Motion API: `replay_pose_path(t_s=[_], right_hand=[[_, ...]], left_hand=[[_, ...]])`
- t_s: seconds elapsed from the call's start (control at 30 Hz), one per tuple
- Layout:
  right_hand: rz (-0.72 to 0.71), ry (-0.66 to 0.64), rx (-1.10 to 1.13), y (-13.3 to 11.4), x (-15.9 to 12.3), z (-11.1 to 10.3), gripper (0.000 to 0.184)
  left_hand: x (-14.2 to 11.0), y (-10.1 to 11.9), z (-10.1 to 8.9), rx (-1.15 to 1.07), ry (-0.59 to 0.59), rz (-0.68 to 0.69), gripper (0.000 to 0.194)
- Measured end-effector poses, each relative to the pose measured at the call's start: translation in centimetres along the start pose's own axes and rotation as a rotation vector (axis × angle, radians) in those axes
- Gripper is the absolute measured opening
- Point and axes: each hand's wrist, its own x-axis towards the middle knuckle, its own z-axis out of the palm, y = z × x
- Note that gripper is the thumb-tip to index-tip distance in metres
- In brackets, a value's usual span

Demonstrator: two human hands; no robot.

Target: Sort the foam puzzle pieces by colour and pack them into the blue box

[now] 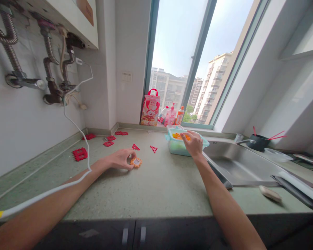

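Observation:
My left hand (123,159), low over the counter, pinches an orange notched building piece (136,162) with a pale printed label on its face. My right hand (193,142) reaches over the rim of a light teal plastic box (181,150). Its fingers are closed at an orange building piece (185,136) at the top of the box, where more orange and some green show. Two small red triangular pieces (153,149) lie between the left hand and the box. Farther left lie several red pieces, including a square one (80,154).
A white cable (87,146) hangs across my left forearm. To the right is a steel sink (240,163), with a black pot (258,142) behind it and soap (270,193) at its front. Bottles (170,115) and a red-handled bag (150,110) stand by the window.

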Motion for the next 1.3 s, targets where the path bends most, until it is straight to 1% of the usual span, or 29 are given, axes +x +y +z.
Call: replay_pose_path(t_s=[0.07, 0.13, 0.17, 0.23, 0.27, 0.3, 0.37, 0.4, 0.47, 0.53, 0.6, 0.67, 0.73, 0.8, 0.83, 0.87, 0.93, 1.0, 1.1, 1.17, 1.23, 1.3], right_hand=[[-0.05, -0.048, 0.014, -0.9, -0.3, 0.2, 0.036], [-0.126, -0.053, 0.092, -2.7, -0.8, 0.3, 0.031], [-0.186, -0.076, 0.156, -3.9, -1.2, 0.4, 0.029], [-0.333, -0.197, 0.303, -6.6, -2.4, 0.7, 0.025], [-0.411, -0.299, 0.366, -8.0, -3.1, 0.9, 0.028], [-0.476, -0.411, 0.413, -9.4, -4.0, 1.2, 0.035], [-0.562, -0.577, 0.469, -11.8, -5.7, 1.9, 0.047], [-0.589, -0.643, 0.485, -12.7, -6.4, 2.3, 0.048], [-0.607, -0.727, 0.494, -13.9, -7.4, 2.8, 0.04], [-0.6, -0.752, 0.49, -14.3, -7.9, 3.0, 0.029], [-0.596, -0.729, 0.48, -14.1, -7.8, 3.0, 0.025], [-0.619, -0.701, 0.462, -13.8, -7.6, 2.9, 0.027], [-0.646, -0.672, 0.433, -13.4, -7.3, 2.9, 0.031], [-0.668, -0.627, 0.394, -13.0, -6.8, 2.8, 0.031], [-0.677, -0.595, 0.37, -12.7, -6.5, 2.7, 0.029], [-0.68, -0.554, 0.342, -12.3, -6.0, 2.5, 0.026], [-0.655, -0.443, 0.277, -11.1, -4.8, 1.8, 0.022], [-0.565, -0.292, 0.208, -9.2, -3.4, 0.8, 0.02], [-0.35, -0.037, 0.078, -5.6, -1.2, -0.7, 0.024], [-0.202, 0.099, 0.009, -3.3, -0.1, -1.5, 0.029], [-0.082, 0.166, -0.043, -1.6, 0.5, -1.8, 0.035], [-0.009, 0.142, -0.107, -0.6, 0.6, -1.8, 0.039]], left_hand=[[0.0, 0.1, 0.0, -0.017, 0.005, -0.003, 0.034], [-0.1, 0.2, 0.0, -0.034, 0.006, -0.015, 0.035], [-0.1, 0.3, 0.0, -0.034, 0.011, -0.024, 0.036], [-0.1, 0.6, 0.3, -0.02, 0.039, -0.034, 0.036], [0.0, 0.8, 0.4, -0.011, 0.058, -0.029, 0.035], [0.0, 1.0, 0.6, -0.004, 0.078, -0.014, 0.035], [0.1, 1.5, 0.9, 0.004, 0.107, 0.026, 0.034], [0.1, 1.7, 1.0, 0.007, 0.115, 0.049, 0.034], [0.2, 2.0, 1.3, 0.014, 0.119, 0.087, 0.033], [0.2, 2.2, 1.4, 0.02, 0.113, 0.105, 0.034], [0.3, 2.2, 1.5, 0.024, 0.105, 0.106, 0.035], [0.2, 2.1, 1.6, 0.015, 0.104, 0.098, 0.04], [0.3, 1.8, 1.8, -0.02, 0.113, 0.098, 0.057], [0.4, 1.4, 1.9, -0.061, 0.135, 0.103, 0.084], [0.5, 1.1, 1.9, -0.071, 0.152, 0.105, 0.094], [0.5, 0.7, 1.8, -0.069, 0.171, 0.101, 0.097], [0.7, -0.5, 1.6, -0.03, 0.219, 0.055, 0.088], [0.7, -2.1, 1.2, 0.045, 0.261, -0.055, 0.077], [0.2, -5.2, 0.6, 0.196, 0.305, -0.272, 0.074], [-0.2, -7.2, 0.3, 0.305, 0.338, -0.399, 0.074], [-0.5, -9.0, 0.0, 0.392, 0.369, -0.535, 0.076], [-0.5, -10.4, -0.2, 0.411, 0.371, -0.66, 0.078]])
